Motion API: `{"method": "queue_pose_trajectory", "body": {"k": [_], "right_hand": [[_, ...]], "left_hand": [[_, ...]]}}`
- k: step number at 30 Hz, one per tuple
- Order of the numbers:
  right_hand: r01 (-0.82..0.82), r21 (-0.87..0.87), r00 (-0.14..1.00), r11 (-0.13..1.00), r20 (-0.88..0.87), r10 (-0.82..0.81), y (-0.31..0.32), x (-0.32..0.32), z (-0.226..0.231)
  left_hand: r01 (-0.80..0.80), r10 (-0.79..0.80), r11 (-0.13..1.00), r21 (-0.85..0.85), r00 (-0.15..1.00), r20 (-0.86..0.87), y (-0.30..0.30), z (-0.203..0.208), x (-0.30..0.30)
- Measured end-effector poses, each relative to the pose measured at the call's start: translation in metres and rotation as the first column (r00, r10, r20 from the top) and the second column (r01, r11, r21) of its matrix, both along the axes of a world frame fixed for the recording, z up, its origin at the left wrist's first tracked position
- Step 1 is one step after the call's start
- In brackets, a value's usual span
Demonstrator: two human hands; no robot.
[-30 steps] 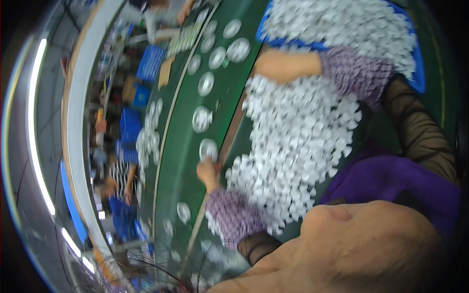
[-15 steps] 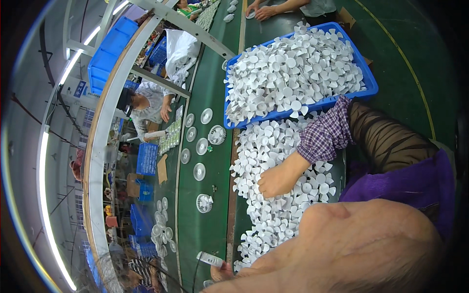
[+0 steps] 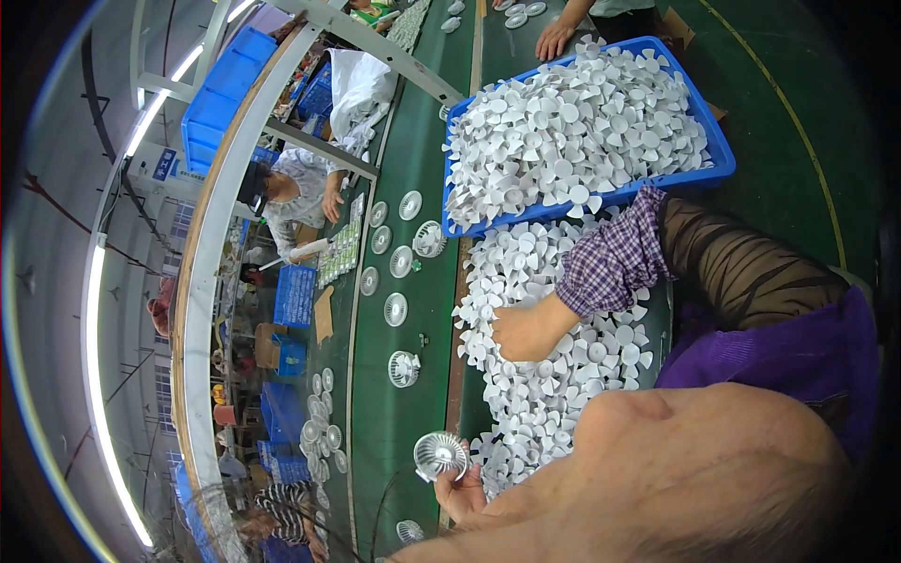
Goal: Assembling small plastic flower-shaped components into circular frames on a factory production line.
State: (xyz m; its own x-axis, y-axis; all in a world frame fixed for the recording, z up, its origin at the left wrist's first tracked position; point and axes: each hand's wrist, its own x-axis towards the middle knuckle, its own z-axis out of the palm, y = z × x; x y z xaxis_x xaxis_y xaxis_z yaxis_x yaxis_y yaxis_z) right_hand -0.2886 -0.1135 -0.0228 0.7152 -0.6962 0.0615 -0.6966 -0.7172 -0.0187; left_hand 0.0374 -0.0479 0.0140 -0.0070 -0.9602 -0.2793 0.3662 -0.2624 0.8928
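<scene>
My left hand [image 3: 460, 493], low in the picture, grips a round, finned, silvery-white lamp housing [image 3: 440, 456] by its edge, its ribbed face showing. My right hand [image 3: 530, 333], below a purple checked cuff, is sunk with bent fingers into a heap of small white three-bladed plastic fan wheels [image 3: 526, 427]. The fingertips are hidden, and whatever they grasp cannot be seen. Above this hand stands a blue tray [image 3: 730, 155] piled high with the same fan wheels.
A green conveyor belt [image 3: 375, 450] runs along the left side of the heap, carrying several lamp housings [image 3: 404, 369]. Across it, a person [image 3: 300, 188] works beside a panel of small parts [image 3: 343, 249]. Another person's hand [image 3: 556, 39] rests on the bench beyond the tray.
My left hand has brought the lamp housing up and turned its ribbed face into view. My right hand has shifted slightly within the heap. The person beyond the tray has released a white disc.
</scene>
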Motion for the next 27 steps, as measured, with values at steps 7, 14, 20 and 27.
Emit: {"method": "queue_pose_trajectory", "body": {"k": [7,14,20,27], "right_hand": [[-0.008,-0.231,0.933,0.973,0.349,0.09,-0.013,-0.002,0.015],[-0.132,-0.251,0.721,0.959,0.64,0.267,0.016,0.019,0.062],[-0.109,-0.277,0.691,0.955,0.67,0.273,0.016,0.036,0.049],[-0.18,-0.291,0.633,0.94,0.697,0.337,0.018,0.039,0.048]], "left_hand": [[0.033,-0.001,0.994,-0.1,0.953,0.302,-0.007,0.012,-0.051],[0.215,-0.165,0.95,-0.225,0.961,0.222,-0.019,0.021,-0.093],[0.232,-0.169,0.937,-0.259,0.954,0.246,-0.009,0.022,-0.109],[0.133,-0.011,0.939,-0.317,0.933,0.359,-0.009,0.016,-0.109]]}}
